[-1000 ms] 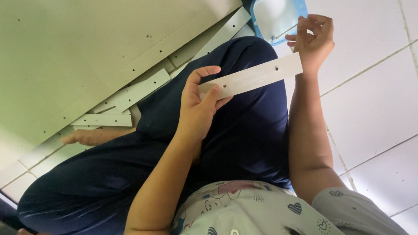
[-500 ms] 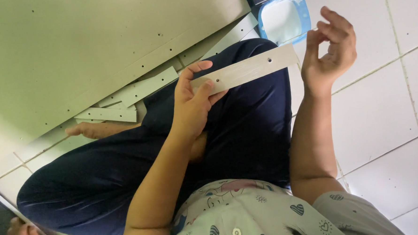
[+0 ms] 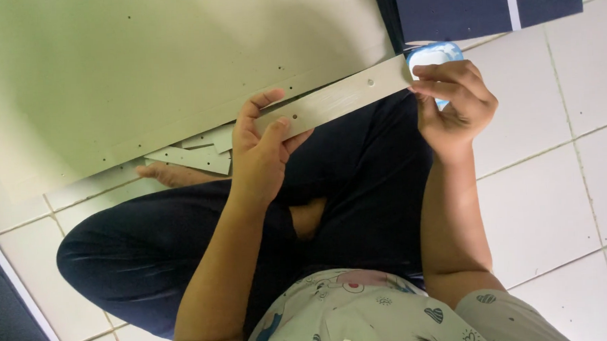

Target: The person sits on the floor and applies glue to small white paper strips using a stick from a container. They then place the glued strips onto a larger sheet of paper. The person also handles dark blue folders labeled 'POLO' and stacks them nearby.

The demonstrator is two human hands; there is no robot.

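Note:
A long pale grey strip [image 3: 334, 101] with small holes is held across my lap, slanting up to the right. My left hand [image 3: 258, 155] grips its lower left end, thumb on top. My right hand [image 3: 454, 102] pinches the upper right end with its fingertips. The strip lies just along the lower edge of a large pale green board [image 3: 162, 67] on the floor. I sit cross-legged in dark blue trousers [image 3: 359, 195].
Several small grey cut pieces [image 3: 194, 155] lie by my bare foot under the board's edge. A blue-rimmed round container [image 3: 429, 52] shows behind my right hand. Dark blue panels [image 3: 487, 2] lie at the top right; a dark panel [image 3: 9, 306] lies at the left. White floor tiles [image 3: 557, 200] surround me.
My right hand has closed on the strip's right end, which it was apart from half a second ago. The strip now sits higher, against the board's edge.

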